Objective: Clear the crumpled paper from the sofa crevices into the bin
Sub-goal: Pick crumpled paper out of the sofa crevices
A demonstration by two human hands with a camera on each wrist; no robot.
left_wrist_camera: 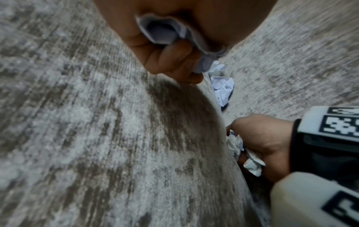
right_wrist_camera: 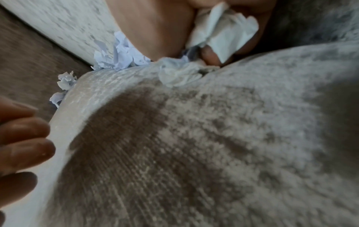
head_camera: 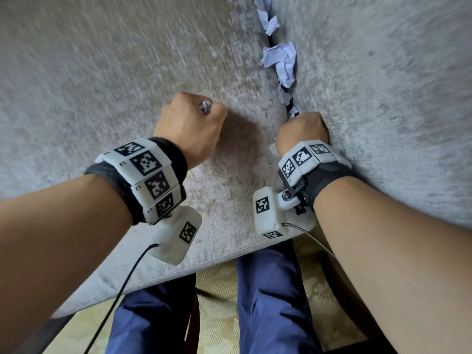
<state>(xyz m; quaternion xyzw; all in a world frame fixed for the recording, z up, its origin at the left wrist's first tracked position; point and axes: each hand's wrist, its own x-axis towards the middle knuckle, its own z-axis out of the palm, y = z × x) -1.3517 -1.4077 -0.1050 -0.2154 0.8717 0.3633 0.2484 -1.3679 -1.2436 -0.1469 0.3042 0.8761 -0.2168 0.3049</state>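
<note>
Several white crumpled papers (head_camera: 281, 62) sit wedged in the crevice (head_camera: 270, 42) between two grey sofa cushions. My left hand (head_camera: 194, 123) hovers over the left cushion as a fist, gripping a crumpled paper wad (left_wrist_camera: 165, 32) that peeks out between thumb and fingers. My right hand (head_camera: 302, 129) is pushed into the crevice near its front end, fingers curled round a crumpled paper (right_wrist_camera: 223, 35). Another wad (right_wrist_camera: 178, 72) lies on the cushion edge just under that hand. More papers (right_wrist_camera: 118, 53) continue along the gap beyond. No bin is in view.
The grey sofa seat (head_camera: 102, 85) fills most of the head view; its front edge (head_camera: 158, 274) runs just above my blue-trousered legs (head_camera: 268, 297). A patterned yellowish floor (head_camera: 219, 315) lies below. Cables hang from both wrist cameras.
</note>
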